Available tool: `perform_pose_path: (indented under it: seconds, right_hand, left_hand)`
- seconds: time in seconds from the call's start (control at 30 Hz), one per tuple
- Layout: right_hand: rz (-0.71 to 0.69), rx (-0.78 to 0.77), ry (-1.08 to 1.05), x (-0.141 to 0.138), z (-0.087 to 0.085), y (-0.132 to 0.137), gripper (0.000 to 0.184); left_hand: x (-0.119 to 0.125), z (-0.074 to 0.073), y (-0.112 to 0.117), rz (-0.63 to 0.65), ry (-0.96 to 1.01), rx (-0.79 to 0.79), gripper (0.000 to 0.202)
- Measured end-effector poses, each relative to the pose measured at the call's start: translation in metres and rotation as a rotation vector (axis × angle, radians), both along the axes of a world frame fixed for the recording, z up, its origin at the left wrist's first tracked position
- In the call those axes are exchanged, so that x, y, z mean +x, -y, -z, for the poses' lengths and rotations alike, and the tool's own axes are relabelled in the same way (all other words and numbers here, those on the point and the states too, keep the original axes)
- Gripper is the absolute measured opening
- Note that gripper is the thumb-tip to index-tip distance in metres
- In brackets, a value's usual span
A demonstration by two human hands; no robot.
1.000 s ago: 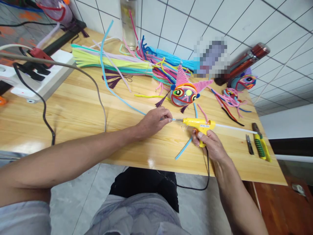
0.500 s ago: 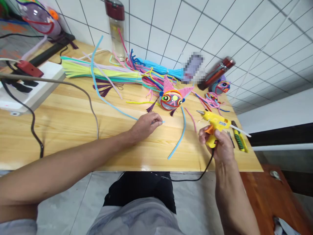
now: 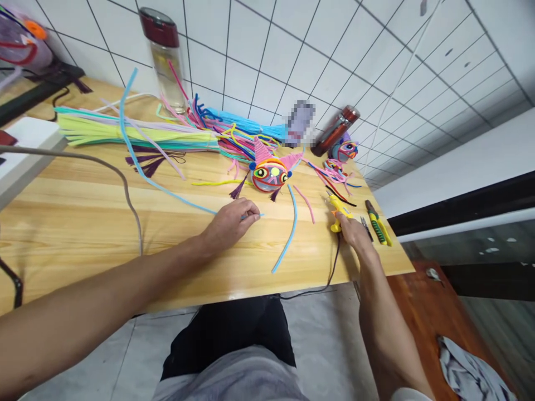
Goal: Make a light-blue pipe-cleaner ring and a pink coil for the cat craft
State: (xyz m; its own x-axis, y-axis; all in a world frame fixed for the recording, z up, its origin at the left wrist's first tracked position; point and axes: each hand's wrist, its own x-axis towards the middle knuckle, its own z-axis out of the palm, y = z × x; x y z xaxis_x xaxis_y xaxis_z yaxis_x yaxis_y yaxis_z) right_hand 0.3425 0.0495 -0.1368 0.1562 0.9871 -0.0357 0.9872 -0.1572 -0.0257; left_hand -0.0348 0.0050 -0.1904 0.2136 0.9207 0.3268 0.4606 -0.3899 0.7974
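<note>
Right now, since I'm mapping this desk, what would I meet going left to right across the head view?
Power strip, bottle, pink-eared toy, glue gun, pliers, grey cloth.

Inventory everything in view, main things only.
Plastic glue gun: one, yellow, right
Long fuzzy stem: one, light blue, left
Short curved stem: one, light blue, centre
Eared round ornament: one, multicoloured, centre
Fuzzy stem bundles: several, multicoloured, back left
Lidded bottle: one, clear and maroon, back left
Long-handled pliers: one, green and yellow, right
Wooden table: one, light brown, beneath
Left hand: one, bare, holding long stem
Right hand: one, bare, on glue gun
</note>
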Motion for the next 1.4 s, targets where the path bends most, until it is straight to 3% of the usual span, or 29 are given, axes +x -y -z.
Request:
perform_pose_path:
  seconds: [0.17,0.23,0.3,0.47,0.57,0.63,0.8,0.9,1.0,1.1,1.2,1.27,1.4]
  right_hand:
    - [0.134,0.054,0.082,-0.034,-0.015,0.002,0.064]
    - [0.012,0.136,-0.001,-0.06,-0.015,-0.002,0.051]
    - [-0.094,0.088,-0.088,-0.089,-0.011,-0.012,0.042]
    - [-0.088,-0.039,-0.048,-0.133,0.006,-0.038,0.028]
    - [-0.091,-0.005,-0.05,-0.128,0.004,-0.039,0.025]
    - [-0.097,0.061,-0.159,-0.114,-0.003,-0.036,0.023]
    - [-0.134,0.309,-0.971,-0.072,-0.041,-0.029,0.016]
    - [-0.182,0.575,-1.119,-0.056,-0.073,-0.027,0.021]
    - [-0.309,0.991,-1.112,-0.055,-0.094,-0.018,0.017]
    - [-0.486,1.156,-0.945,-0.071,-0.082,0.004,0.013]
    - [-0.725,0.976,-0.519,-0.092,-0.052,0.03,0.006]
    - [-0.796,0.878,-0.445,-0.101,-0.041,0.042,0.008]
    - [-0.65,0.998,-0.401,-0.101,-0.061,0.04,0.01]
  left_hand:
    - [0.002,0.002,0.0,0.01,-0.013,0.0,0.014]
    - [0.003,0.003,0.0,0.019,-0.014,0.006,0.014]
    - [0.003,0.003,0.0,0.021,-0.013,0.009,0.013]
    - [0.002,0.003,0.001,0.026,0.011,0.015,0.011]
    - [0.003,0.004,0.001,0.037,0.02,0.02,0.011]
    - [0.003,0.005,0.0,0.043,0.023,0.016,0.01]
    - [0.003,0.005,0.0,0.042,0.012,0.016,0.01]
    - [0.002,0.003,0.0,0.037,-0.004,-0.001,0.01]
    - [0.002,0.001,0.0,0.044,-0.009,-0.011,0.01]
    - [0.002,-0.001,0.001,0.039,-0.021,-0.017,0.011]
    - [0.001,-0.001,0.001,0.026,-0.041,-0.04,0.012]
    - [0.001,-0.001,0.001,0.03,-0.054,-0.048,0.012]
    - [0.001,0.0,0.002,0.016,-0.073,-0.026,0.014]
